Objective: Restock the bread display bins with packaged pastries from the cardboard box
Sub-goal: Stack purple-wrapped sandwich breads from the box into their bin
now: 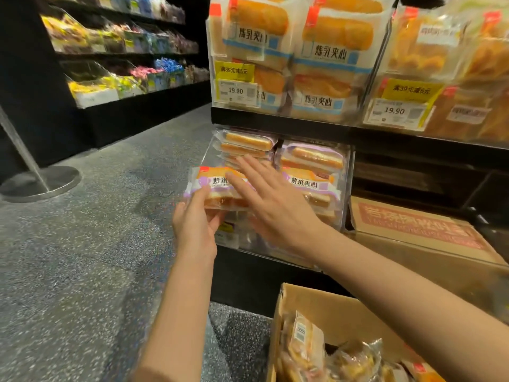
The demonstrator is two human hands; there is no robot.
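Left hand [194, 226] pinching purple pastry pack [212, 186] labelled 紫米, right hand [271, 204] spread flat on it

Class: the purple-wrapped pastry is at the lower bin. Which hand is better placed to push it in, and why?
Probably the right. The right hand lies flat, fingers straight, on the pastry facing the lower bin. The left hand pinches the pastry's near edge from below, so it is supporting.

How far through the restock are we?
Done: the lower bin already holds stacked purple-label packs. In hand: the left hand holds a purple-label pastry pack at the bin front, the right hand flat on it. Left: packs remain in the cardboard box.
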